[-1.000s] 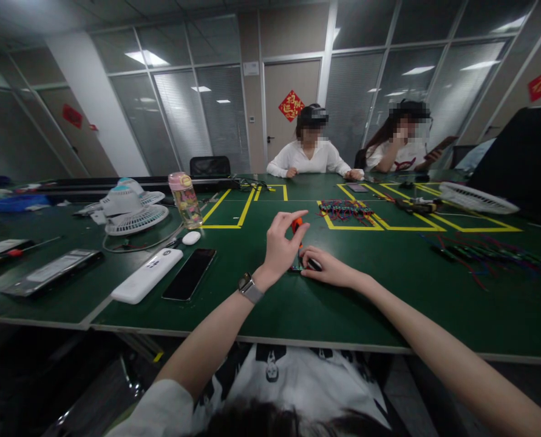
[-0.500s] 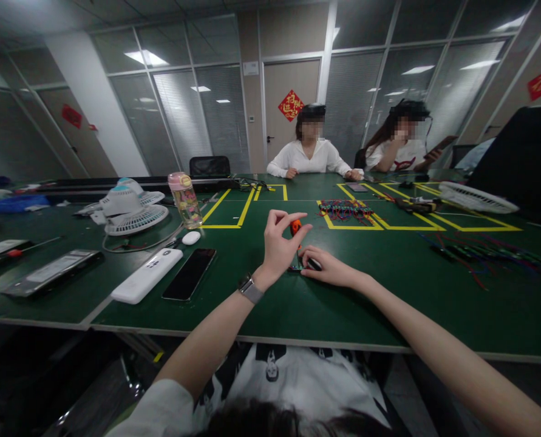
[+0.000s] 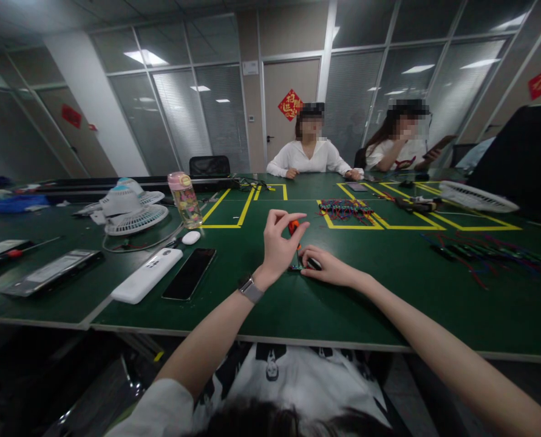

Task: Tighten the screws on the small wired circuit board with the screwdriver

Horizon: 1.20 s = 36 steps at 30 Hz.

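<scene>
My left hand (image 3: 279,246), middle of frame: fingers curved round orange screwdriver (image 3: 294,227), can't tell if pinching. Screwdriver stands near upright, above small board (image 3: 294,267). My right hand (image 3: 328,267) nearer board, fingers bent, grip hidden.

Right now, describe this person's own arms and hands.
The left hand is ungloved, with a dark-faced watch on a grey band and a pale sleeve farther up the arm. The right hand is ungloved too, its forearm bare.

There are two co-workers (image 3: 309,156), one orange-handled tool (image 3: 294,226), one wristwatch (image 3: 251,289) and one bottle (image 3: 186,203).
</scene>
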Tool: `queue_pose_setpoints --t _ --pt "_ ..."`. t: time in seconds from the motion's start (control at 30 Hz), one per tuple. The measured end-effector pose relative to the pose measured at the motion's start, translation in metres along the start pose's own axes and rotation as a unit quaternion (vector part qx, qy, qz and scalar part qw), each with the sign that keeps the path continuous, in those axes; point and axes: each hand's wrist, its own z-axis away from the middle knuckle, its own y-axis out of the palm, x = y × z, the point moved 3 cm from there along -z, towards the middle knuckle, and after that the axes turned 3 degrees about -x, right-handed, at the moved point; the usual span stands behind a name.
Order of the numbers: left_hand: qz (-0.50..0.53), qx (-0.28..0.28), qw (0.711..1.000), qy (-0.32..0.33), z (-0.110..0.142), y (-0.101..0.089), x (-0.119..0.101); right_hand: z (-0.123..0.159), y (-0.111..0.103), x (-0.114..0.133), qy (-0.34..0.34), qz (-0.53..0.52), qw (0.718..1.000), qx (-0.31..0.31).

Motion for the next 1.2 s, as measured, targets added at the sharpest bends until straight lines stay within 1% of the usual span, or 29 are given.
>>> queue_pose_setpoints --t 0.07,0.2,0.27,0.37,0.47,0.53,0.6,0.7,0.77,0.87,0.97,1.03,1.13,1.2 --pt "-0.002 0.010 1.000 -0.004 0.0003 -0.0007 0.0012 0.0000 0.0000 0.0002 0.000 -0.001 1.000 0.000" --pt "0.061 0.065 0.996 -0.012 0.0021 0.0034 0.0064 0.0000 0.0002 0.0002 0.004 0.001 1.000 0.000" --pt "0.082 0.075 0.993 -0.025 0.0028 0.0060 0.0086 0.0001 0.0003 -0.0001 0.001 -0.001 1.000 -0.001" --pt "0.068 0.061 0.996 -0.022 0.0024 0.0072 0.0074 0.0003 0.0004 -0.0010 -0.005 -0.002 1.000 -0.003" --pt "0.017 0.035 0.999 -0.005 0.0010 0.0048 0.0036 0.0005 0.0006 -0.0021 -0.001 0.003 1.000 -0.001" --pt "-0.007 0.019 1.000 -0.007 0.0003 0.0023 0.0023 0.0004 0.0007 -0.0023 0.000 0.004 1.000 0.001" --pt "0.003 0.030 1.000 -0.009 0.0002 0.0017 0.0021 0.0003 0.0007 -0.0018 -0.001 0.005 1.000 0.002" --pt "0.048 0.061 0.997 -0.003 0.0015 0.0033 0.0029 0.0002 0.0005 -0.0005 -0.004 0.003 1.000 -0.001" --pt "0.068 0.070 0.995 -0.006 0.0026 0.0047 0.0041 0.0003 0.0002 0.0001 -0.003 0.001 1.000 -0.003" --pt "0.056 0.061 0.997 -0.005 0.0032 0.0057 0.0045 0.0005 0.0002 0.0001 -0.002 0.002 1.000 -0.003" --pt "-0.007 0.031 0.999 0.018 0.0025 0.0041 0.0019 0.0006 0.0003 -0.0006 -0.006 0.005 1.000 -0.003" --pt "-0.030 0.019 0.999 0.028 0.0021 0.0026 0.0001 0.0005 0.0003 -0.0006 -0.007 0.006 1.000 -0.004" --pt "0.000 0.039 0.999 0.023 0.0021 0.0027 0.0000 0.0004 -0.0002 0.0006 -0.004 0.004 1.000 -0.002" --pt "0.035 0.057 0.998 0.008 0.0025 0.0038 0.0016 0.0004 -0.0006 0.0016 -0.002 0.002 1.000 -0.001"
